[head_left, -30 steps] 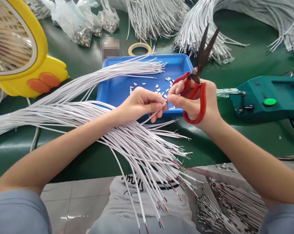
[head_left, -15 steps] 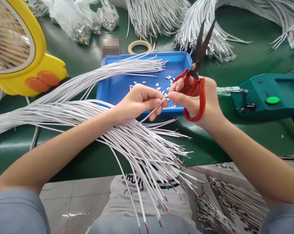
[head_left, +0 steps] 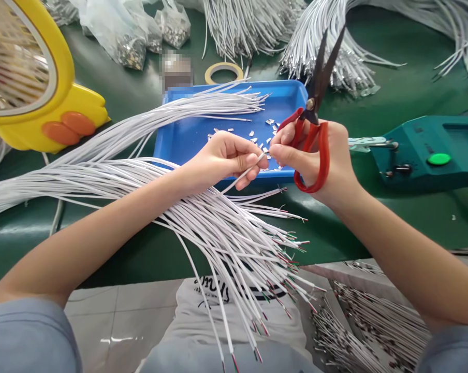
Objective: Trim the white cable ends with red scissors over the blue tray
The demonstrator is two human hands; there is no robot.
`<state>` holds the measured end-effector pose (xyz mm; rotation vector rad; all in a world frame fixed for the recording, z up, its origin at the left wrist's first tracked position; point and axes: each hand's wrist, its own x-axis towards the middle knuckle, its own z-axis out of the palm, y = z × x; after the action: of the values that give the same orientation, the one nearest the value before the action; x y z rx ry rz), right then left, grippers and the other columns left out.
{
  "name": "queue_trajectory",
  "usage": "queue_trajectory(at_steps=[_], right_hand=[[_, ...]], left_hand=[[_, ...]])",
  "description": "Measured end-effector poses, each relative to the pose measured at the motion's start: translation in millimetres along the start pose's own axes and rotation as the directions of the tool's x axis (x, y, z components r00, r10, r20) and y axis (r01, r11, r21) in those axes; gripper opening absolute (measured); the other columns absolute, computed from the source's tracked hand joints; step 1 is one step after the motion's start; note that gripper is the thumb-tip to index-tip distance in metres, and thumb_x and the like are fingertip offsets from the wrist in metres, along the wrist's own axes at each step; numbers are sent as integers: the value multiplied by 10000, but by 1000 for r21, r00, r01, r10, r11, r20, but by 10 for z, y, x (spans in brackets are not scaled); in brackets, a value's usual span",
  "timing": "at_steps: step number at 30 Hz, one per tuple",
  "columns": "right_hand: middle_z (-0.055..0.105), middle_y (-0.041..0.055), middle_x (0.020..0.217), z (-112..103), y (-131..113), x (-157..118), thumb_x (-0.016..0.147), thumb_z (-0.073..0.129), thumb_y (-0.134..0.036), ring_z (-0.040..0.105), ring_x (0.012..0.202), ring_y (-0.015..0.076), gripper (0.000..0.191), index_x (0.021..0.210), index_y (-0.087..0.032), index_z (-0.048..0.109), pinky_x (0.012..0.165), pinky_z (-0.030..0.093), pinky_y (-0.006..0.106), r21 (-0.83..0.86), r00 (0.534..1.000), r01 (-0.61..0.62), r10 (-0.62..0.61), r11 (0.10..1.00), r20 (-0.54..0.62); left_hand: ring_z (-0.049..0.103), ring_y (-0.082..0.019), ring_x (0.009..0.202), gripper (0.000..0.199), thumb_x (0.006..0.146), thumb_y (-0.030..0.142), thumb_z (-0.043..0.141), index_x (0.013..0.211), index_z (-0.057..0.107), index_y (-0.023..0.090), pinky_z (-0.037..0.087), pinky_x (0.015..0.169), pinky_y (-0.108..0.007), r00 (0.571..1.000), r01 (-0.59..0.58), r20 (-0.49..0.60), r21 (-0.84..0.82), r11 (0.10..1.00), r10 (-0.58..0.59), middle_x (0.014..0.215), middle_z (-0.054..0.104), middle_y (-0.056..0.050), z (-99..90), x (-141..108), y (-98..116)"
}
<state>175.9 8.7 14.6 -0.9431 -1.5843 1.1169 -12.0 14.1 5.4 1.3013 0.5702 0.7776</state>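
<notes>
My left hand (head_left: 228, 158) pinches one thin white cable (head_left: 242, 178) near its end, between thumb and fingers. Red-handled scissors (head_left: 322, 77) hang in my right hand (head_left: 331, 160), with their dark blades pointing up and slightly apart. The thumb and forefinger of that hand are closed at the cable's tip; what exactly they pinch is too small to see. Below my hands lies a blue tray (head_left: 162, 137) with small white scraps and the ends of a cable bundle (head_left: 195, 107). Another white cable bundle (head_left: 218, 233) fans out under my left forearm, showing red, green and dark wire ends.
A yellow fan (head_left: 61, 62) stands at the left. Behind the tray are bags of small metal parts (head_left: 135, 49), a tape roll (head_left: 223, 66) and more cable bundles (head_left: 249, 31). A green device (head_left: 432, 150) sits at the right. More cables (head_left: 377, 316) lie below the table edge.
Both hands keep their hold at the cable end, almost unmoved. The whole view has shifted very slightly.
</notes>
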Motion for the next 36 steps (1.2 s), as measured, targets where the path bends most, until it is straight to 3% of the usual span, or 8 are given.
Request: queue_trajectory(at_steps=[18,23,27,31,36], right_hand=[[615,-42,695,-2,80,10,696,763,-172,531,576,74,175,689,-188,589,593,452,247,60,998,61,-61,996,1],[620,-35,694,-1,75,18,693,746,-137,552,592,85,165,691,-185,588,600,465,251,77,998,67,-67,995,-6],[628,-33,693,6,47,6,683,736,-129,569,615,91,185,678,-192,562,587,464,250,83,992,123,-122,989,-15],[617,-39,702,15,24,-31,699,710,-138,564,639,90,187,681,-202,535,596,461,251,40,974,226,-226,973,9],[605,-35,669,9,41,-32,694,676,-125,555,610,106,199,643,-210,503,588,454,276,54,976,217,-216,975,-13]], left_hand=[[558,-37,452,258,772,351,744,798,696,99,390,417,-133,997,77,-16,-35,996,-78,597,624,6,-16,-27,24],[570,-46,479,213,783,328,734,802,707,118,436,469,-163,1000,4,-29,39,999,-3,645,648,-2,-21,-13,3],[568,-55,473,213,713,295,793,770,711,107,459,461,-169,996,-73,-44,111,991,78,617,634,6,11,2,-6],[568,-54,491,220,671,276,818,742,712,97,482,469,-163,993,-82,-75,122,989,92,618,637,5,52,4,18],[585,-65,489,245,674,275,814,737,684,77,480,473,-170,993,-84,-78,114,990,93,610,624,1,48,7,16]])
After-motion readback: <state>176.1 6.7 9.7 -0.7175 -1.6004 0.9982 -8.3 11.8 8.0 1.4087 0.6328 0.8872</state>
